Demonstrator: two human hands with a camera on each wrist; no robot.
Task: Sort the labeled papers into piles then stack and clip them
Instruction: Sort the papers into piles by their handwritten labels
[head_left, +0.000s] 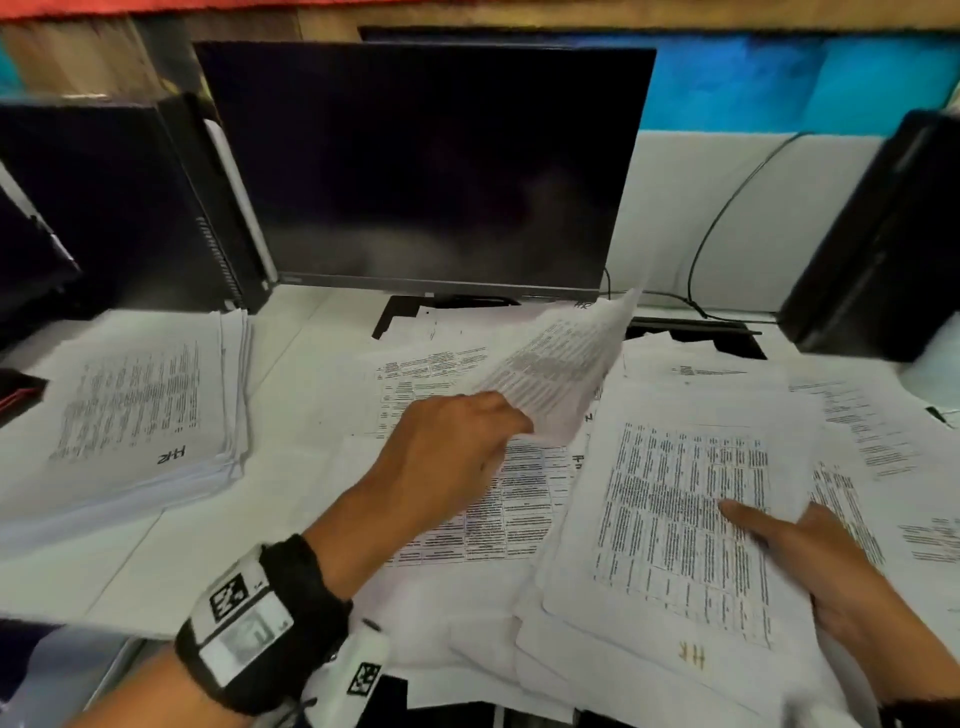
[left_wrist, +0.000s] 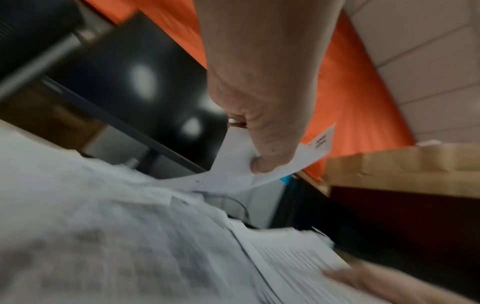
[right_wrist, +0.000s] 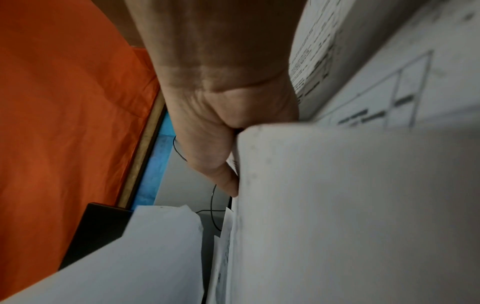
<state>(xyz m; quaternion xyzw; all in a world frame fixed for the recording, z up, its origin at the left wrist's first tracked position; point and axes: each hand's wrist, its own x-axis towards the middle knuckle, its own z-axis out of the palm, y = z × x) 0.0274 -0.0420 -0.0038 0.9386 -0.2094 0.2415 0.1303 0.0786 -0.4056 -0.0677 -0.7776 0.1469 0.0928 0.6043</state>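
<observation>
The left hand (head_left: 457, 441) pinches one lifted printed sheet (head_left: 561, 364) to sort it, while the right hand (head_left: 826, 566) grips the unsorted bundle (head_left: 675, 519), thumb on top, steadying it.

Thin matt printed paper sheets (head_left: 680, 514) everywhere, smooth white desk (head_left: 291, 343) underneath, glossy black monitor screen (head_left: 431, 166), wrinkled orange cloth (right_wrist: 64, 102) and a fuzzy black wrist strap (head_left: 306, 597).

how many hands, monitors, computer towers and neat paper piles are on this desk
hands: 2, the left hand pinching a loose sheet, the right hand gripping a bundle
monitors: 1
computer towers: 2
neat paper piles: 1
total: 6
</observation>
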